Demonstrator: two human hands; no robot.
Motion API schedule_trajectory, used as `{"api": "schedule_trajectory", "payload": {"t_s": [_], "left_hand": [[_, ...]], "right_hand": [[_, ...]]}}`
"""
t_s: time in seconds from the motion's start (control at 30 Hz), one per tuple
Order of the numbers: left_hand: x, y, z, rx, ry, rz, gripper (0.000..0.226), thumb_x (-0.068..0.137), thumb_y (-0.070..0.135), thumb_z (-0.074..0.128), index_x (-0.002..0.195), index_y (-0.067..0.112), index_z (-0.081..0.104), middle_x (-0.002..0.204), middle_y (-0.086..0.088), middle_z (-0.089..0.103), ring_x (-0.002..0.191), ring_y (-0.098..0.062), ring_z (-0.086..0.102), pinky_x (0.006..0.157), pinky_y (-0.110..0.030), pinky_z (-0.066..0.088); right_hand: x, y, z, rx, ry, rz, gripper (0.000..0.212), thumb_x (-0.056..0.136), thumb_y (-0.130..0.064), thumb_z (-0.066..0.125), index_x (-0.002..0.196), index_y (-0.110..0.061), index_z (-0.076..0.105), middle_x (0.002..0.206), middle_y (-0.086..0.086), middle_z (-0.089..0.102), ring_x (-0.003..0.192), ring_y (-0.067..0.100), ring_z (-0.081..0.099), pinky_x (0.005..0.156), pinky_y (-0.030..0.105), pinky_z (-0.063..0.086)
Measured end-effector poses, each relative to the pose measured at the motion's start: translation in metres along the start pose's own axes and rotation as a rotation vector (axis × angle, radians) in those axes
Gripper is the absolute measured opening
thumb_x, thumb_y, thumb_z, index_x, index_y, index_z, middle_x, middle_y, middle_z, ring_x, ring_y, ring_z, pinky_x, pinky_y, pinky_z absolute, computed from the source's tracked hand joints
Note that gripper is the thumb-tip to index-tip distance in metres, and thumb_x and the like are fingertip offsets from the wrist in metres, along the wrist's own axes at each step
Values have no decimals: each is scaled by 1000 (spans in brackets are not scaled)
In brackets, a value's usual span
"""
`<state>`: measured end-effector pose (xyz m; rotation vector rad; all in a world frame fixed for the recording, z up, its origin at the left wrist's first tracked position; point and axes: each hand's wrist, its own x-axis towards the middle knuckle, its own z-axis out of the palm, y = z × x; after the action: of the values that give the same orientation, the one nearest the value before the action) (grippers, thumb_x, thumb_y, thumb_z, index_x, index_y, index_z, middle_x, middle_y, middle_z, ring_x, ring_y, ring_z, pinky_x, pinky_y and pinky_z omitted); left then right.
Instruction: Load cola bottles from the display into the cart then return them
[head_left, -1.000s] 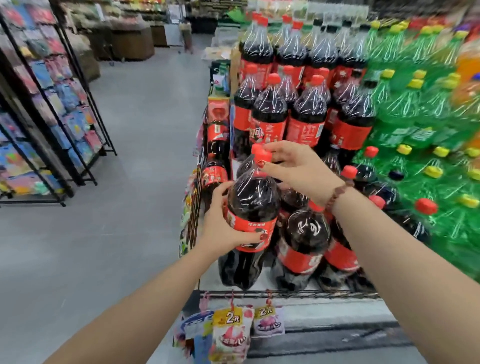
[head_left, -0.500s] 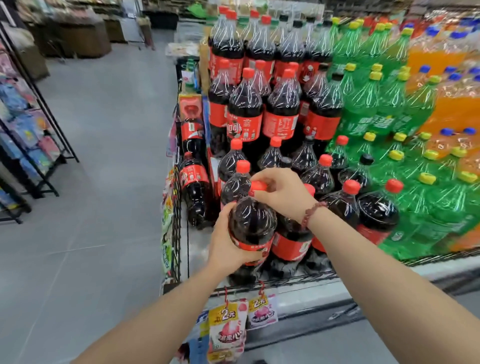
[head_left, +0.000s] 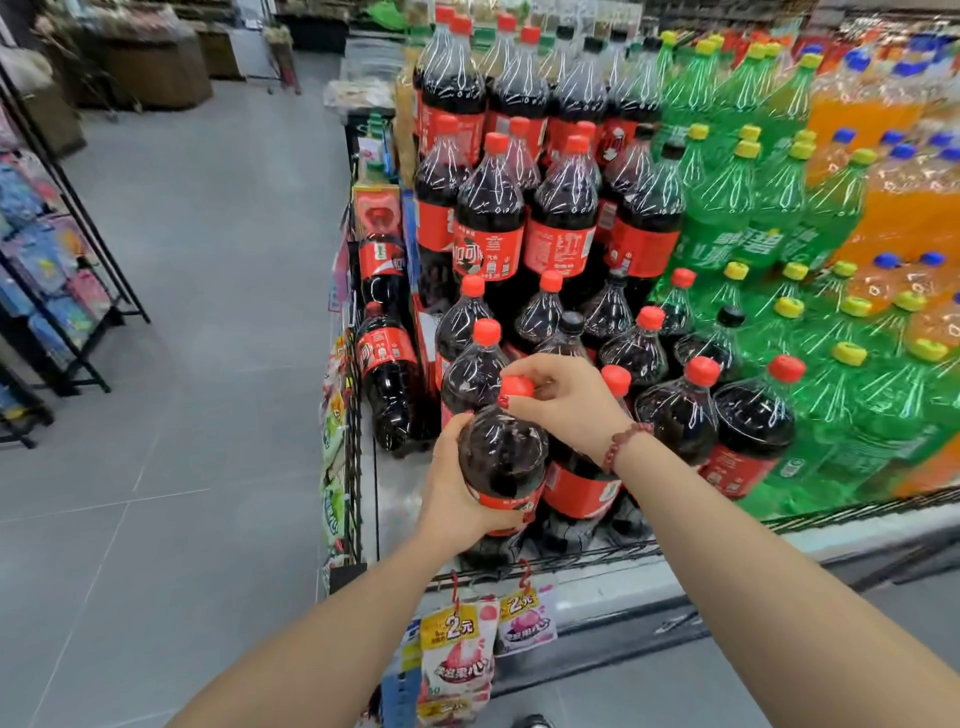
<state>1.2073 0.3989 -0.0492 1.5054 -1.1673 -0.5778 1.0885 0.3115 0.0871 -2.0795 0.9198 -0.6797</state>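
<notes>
Centre frame, the left hand (head_left: 456, 491) grips the body and the right hand (head_left: 567, 401) pinches the cap of a red-capped dark plastic cola bottle (head_left: 503, 457) at the front edge of the black wire display shelf (head_left: 582, 562); no cart shows, so loading or returning is unclear.

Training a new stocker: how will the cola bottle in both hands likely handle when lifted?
Probably heavy: the cola bottle looks full, left hand round its body, right hand on its cap. Glossy plastic may slip. Tall and narrow, possibly tippy.

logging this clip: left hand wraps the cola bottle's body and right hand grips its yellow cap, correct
Not quite: the cap is red, not yellow, as the head view shows. The rest holds: the left hand wraps the body of the cola bottle and the right hand grips its cap.
</notes>
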Motion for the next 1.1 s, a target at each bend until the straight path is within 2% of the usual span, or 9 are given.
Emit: {"api": "schedule_trajectory", "payload": {"t_s": [0.23, 0.4, 0.47, 0.57, 0.67, 0.83, 0.9, 0.97, 1.1], "left_hand": [[-1, -4, -4, 2, -12, -24, 117, 45, 42, 96, 138, 48, 25, 141, 7, 42, 134, -13, 43, 109, -46, 40], [-6, -3, -5, -49, -22, -20, 118, 47, 38, 97, 138, 53, 25, 142, 9, 44, 134, -12, 44, 111, -47, 39], [-9, 1, -6, -74, -34, -7, 111, 50, 33, 95, 132, 61, 27, 139, 16, 47, 132, -8, 46, 111, -43, 39], [-15, 6, -10, -103, -61, -27, 111, 53, 35, 92, 139, 56, 24, 139, 21, 47, 133, -4, 44, 112, -41, 38], [-20, 17, -16, -135, -65, -20, 103, 56, 28, 89, 137, 53, 30, 130, 31, 53, 127, 5, 47, 107, -24, 40], [-32, 41, -15, -66, 40, -31, 84, 58, 28, 87, 129, 44, 44, 127, 17, 54, 117, 9, 52, 100, -19, 43], [-39, 53, -10, 58, 132, -24, 85, 67, 21, 87, 139, 30, 42, 137, 7, 46, 127, -2, 43, 109, -24, 32], [-45, 63, -3, 184, 238, -10, 84, 75, 17, 82, 145, 18, 37, 146, -4, 36, 135, -10, 31, 109, -22, 20], [-64, 87, 32, 200, 275, 37, 84, 75, 19, 82, 146, 17, 36, 143, -3, 36, 136, -18, 34, 109, -25, 24]], "right_hand": [[-13, 8, 11, 83, 61, 7, 30, 81, -25, 73, 109, -36, 68, 105, -14, 68, 92, 6, 68, 91, 28, 54], [-23, 8, 20, 180, 123, 34, 36, 84, -19, 71, 120, -24, 66, 110, -13, 67, 100, 0, 64, 91, 14, 48], [-26, 8, 20, 241, 107, 34, 33, 85, -16, 70, 117, -21, 68, 109, -9, 70, 103, 1, 64, 94, 18, 49], [-31, 10, 18, 313, 94, 41, 31, 84, -15, 70, 114, -20, 68, 108, -7, 71, 105, 4, 64, 95, 24, 50], [-40, 15, 15, 337, 102, 78, 34, 84, -13, 71, 118, -14, 66, 111, -4, 68, 107, 8, 63, 98, 24, 49], [-75, 33, -9, 365, 126, 161, 32, 86, -17, 69, 118, -11, 65, 112, -5, 65, 99, 5, 61, 83, 13, 51], [-97, 41, -28, 410, 178, 175, 29, 86, -15, 69, 114, -12, 67, 111, -4, 66, 97, 5, 62, 82, 15, 51], [-122, 51, -50, 439, 242, 179, 24, 84, -13, 70, 108, -14, 68, 105, -1, 68, 92, 5, 62, 80, 17, 51], [-177, 70, -100, 439, 350, 182, 21, 84, -9, 70, 104, -15, 68, 99, 5, 68, 85, 8, 62, 75, 21, 51]]}}
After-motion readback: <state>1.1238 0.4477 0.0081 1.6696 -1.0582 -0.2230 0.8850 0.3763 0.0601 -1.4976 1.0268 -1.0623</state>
